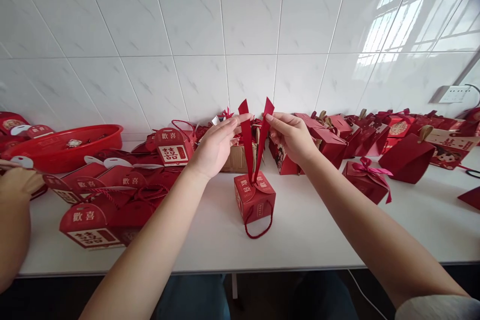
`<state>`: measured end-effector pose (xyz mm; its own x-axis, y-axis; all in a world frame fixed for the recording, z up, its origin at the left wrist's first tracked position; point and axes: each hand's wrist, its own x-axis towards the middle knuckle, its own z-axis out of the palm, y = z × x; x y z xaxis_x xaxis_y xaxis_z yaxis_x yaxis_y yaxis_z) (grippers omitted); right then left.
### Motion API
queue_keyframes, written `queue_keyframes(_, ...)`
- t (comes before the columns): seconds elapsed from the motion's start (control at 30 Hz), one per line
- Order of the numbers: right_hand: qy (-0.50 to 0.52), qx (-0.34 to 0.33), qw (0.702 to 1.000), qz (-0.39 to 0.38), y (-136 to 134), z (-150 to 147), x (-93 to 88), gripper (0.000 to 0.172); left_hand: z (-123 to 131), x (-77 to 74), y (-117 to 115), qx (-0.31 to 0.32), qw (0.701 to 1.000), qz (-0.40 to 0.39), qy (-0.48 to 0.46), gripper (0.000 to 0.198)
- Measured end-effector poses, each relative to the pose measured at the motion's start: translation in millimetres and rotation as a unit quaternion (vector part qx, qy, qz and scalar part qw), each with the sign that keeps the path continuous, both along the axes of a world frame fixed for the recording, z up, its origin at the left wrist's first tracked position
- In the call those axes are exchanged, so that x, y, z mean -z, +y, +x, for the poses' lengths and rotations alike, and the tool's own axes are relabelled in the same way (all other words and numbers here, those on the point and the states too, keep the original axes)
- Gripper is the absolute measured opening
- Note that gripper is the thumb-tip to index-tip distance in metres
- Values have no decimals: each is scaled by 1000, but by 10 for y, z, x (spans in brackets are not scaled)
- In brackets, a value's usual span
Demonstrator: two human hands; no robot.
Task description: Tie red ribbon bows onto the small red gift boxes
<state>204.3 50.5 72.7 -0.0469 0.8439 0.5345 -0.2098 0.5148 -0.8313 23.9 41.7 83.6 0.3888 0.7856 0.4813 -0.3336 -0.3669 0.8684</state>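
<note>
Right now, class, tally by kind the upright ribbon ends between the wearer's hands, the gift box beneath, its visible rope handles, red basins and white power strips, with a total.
Ribbon ends: 2
Red gift box: 1
Rope handle: 1
Red basin: 1
White power strip: 1
Total: 6

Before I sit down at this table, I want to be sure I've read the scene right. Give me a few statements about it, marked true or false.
1. The right hand touches a red ribbon strip. True.
2. The red basin stands on the picture's right side. False: the basin is on the left.
3. A cord handle loops out on the near side of the box below that strip. True.
4. The pink bow sits on that same box. False: the bow is on another box to the right.
</note>
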Motion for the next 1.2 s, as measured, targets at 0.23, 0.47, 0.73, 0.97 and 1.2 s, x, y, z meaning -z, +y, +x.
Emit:
queue_keyframes(0.23,-19,-27,999,-38,-100,242,17,19,-188,0,9,-93,994,-55,-18,20)
queue_keyframes(0.47,-494,-280,815,-119,-353,1281,210,19,-789,248,-280,-37,885,-93,454,44)
queue_keyframes(0.73,-421,-99,886,-169,-52,817,547,38,-367,679,10,-220,896,-20,386,34)
queue_keyframes(0.97,-445,-190,847,-223,93,600,949,41,-72,933,376,-44,886,-54,459,44)
queue_keyframes(1.2,-388,-238,855,-250,-2,685,1000,34,126,630,580,-11,809,20,587,46)
